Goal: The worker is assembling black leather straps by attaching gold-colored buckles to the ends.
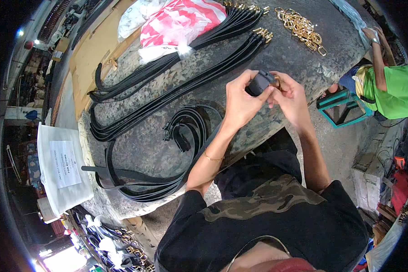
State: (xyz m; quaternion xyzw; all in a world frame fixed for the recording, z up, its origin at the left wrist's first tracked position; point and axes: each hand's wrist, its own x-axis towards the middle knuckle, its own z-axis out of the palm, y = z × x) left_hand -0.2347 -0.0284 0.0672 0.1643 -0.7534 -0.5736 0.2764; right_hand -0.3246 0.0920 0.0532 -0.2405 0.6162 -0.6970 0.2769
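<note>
In front of me, over the table's near edge, my left hand (pixel 241 99) grips a small dark block-like piece (pixel 259 83) between thumb and fingers. My right hand (pixel 289 93) closes on its other side, where a bit of gold-coloured metal (pixel 276 81) shows by the fingers. Both thumbs meet at the piece, and its exact kind is unclear. Beyond my left hand lie long black belt straps (pixel 181 93) with gold buckles (pixel 264 34) at their far ends. Left of my forearm, more black straps (pixel 190 122) lie curled on the tabletop.
Loose gold buckles (pixel 301 28) are heaped at the table's far right. A red-and-white plastic bag (pixel 181 22) rests near another strap bundle. A white labelled sack (pixel 61 167) stands at the left edge. A person in green (pixel 396 90) works at right, beside a teal frame (pixel 342 109).
</note>
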